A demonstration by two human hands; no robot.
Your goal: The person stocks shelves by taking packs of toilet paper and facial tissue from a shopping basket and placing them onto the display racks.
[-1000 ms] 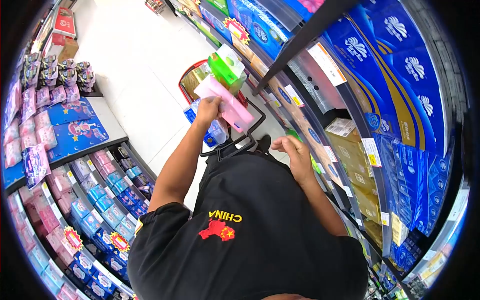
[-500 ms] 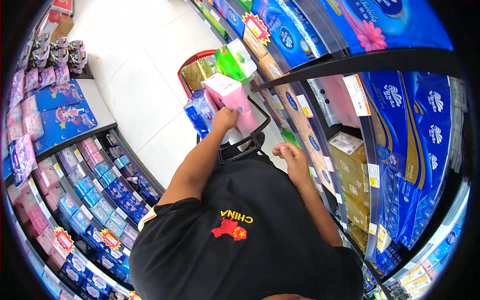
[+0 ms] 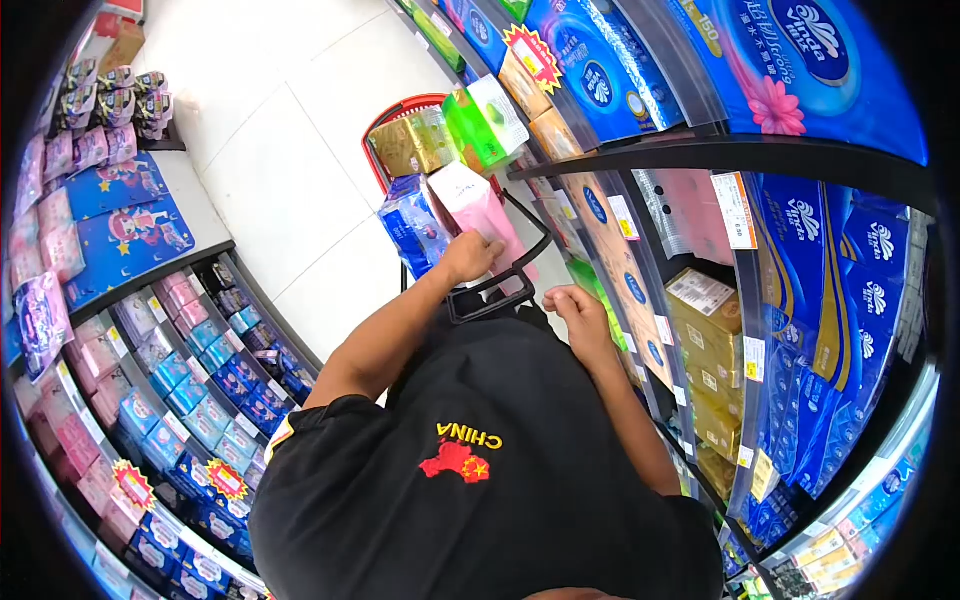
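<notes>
My left hand is closed on a pink and white tissue pack, with its fingers against the pack's near part. That pack stands in a red shopping basket with a black handle. Around it in the basket are a blue tissue pack, a gold pack and a green and white pack. My right hand is held beside the shelf with its fingers curled in, and nothing shows in it.
On the right, a shelf carries large blue tissue packs and gold packs. Lower shelves of small pink and blue packs line the left. White floor tiles lie between them.
The pink and white pack has gone lower into the basket, and my left hand has moved with it, slightly right and down. My right hand stays curled, nearly in place.
</notes>
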